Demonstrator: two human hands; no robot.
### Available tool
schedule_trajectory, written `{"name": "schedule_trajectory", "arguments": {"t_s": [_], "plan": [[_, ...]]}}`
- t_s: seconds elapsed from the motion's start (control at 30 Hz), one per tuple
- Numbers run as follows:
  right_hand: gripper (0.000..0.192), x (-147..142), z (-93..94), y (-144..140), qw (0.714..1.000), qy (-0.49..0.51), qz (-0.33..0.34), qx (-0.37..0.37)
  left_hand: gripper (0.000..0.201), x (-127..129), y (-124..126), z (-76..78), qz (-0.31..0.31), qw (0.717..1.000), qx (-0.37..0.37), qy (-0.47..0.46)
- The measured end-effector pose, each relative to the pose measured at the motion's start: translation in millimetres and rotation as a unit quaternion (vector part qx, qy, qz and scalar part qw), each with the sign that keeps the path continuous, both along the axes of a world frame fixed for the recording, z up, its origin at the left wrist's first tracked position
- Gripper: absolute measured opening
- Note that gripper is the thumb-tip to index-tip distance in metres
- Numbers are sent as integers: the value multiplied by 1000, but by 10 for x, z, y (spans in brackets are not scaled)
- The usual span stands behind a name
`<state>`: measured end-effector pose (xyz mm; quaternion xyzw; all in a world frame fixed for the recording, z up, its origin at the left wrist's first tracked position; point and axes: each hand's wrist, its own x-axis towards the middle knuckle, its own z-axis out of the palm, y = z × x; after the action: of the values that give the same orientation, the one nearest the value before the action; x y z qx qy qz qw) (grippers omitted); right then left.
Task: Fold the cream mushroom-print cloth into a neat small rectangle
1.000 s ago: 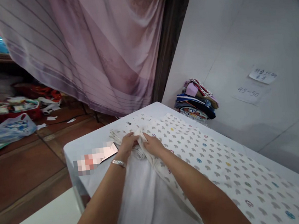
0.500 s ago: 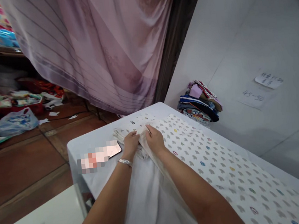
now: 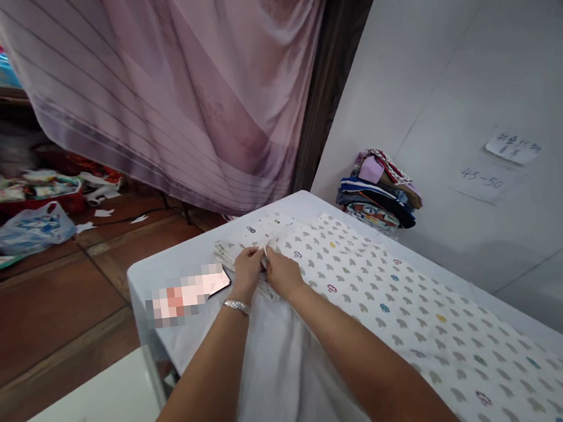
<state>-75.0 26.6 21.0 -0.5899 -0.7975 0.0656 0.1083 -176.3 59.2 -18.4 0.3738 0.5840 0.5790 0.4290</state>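
Note:
A long white cloth (image 3: 401, 299) printed with grey shapes and small coloured motifs lies along the table. Its near side is lifted and gathered between my hands. My left hand (image 3: 248, 268), with a silver bracelet at the wrist, pinches the cloth's edge. Right beside it, my right hand (image 3: 282, 271) grips the same edge, fingers curled in. A bunched part of the cloth (image 3: 225, 252) lies just left of my fingers. Plain white fabric hangs down between my forearms. Left of my hands, a phone (image 3: 217, 281) lies on the table, its screen lit and partly blurred.
The white-covered table (image 3: 142, 272) meets a wall on the right. Folded clothes (image 3: 378, 194) are stacked by the wall, near paper notes (image 3: 484, 179). A pinkish curtain (image 3: 189, 100) hangs behind. A pale surface (image 3: 81, 413) stands front left; a plastic bag (image 3: 34, 229) lies on the floor.
My right hand has moved left and slightly down, close against my left hand. The fold of cloth it had raised is now lower. My left hand is nearly in the same place.

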Motion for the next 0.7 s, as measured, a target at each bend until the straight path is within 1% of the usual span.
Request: {"name": "schedule_trajectory", "arguments": {"t_s": [0.17, 0.3, 0.4, 0.5, 0.57, 0.63, 0.7], "plan": [[55, -28, 35, -3, 1000, -4, -1, -18, 19, 22, -43, 63, -9, 1000, 7, -9], [52, -35, 56, 40, 1000, -7, 3, -22, 28, 42, -85, 120, -15, 1000, 12, -14], [48, -30, 71, 35, 1000, 1, 11, -24, 28, 39, -73, 106, -9, 1000, 15, 5], [47, -2, 74, -64, 1000, 13, 23, -13, 23, 28, -38, 66, 13, 999, 20, 33], [44, 49, 56, -160, 999, 26, 42, 3, 21, 22, -28, 54, 37, 998, 21, 54], [34, 140, 24, -218, 995, 53, 79, 15, 19, 19, -41, 67, 63, 995, 22, 78], [27, 273, -11, -182, 990, 97, 97, 24, 18, 22, -76, 96, 79, 991, 29, 104]]}}
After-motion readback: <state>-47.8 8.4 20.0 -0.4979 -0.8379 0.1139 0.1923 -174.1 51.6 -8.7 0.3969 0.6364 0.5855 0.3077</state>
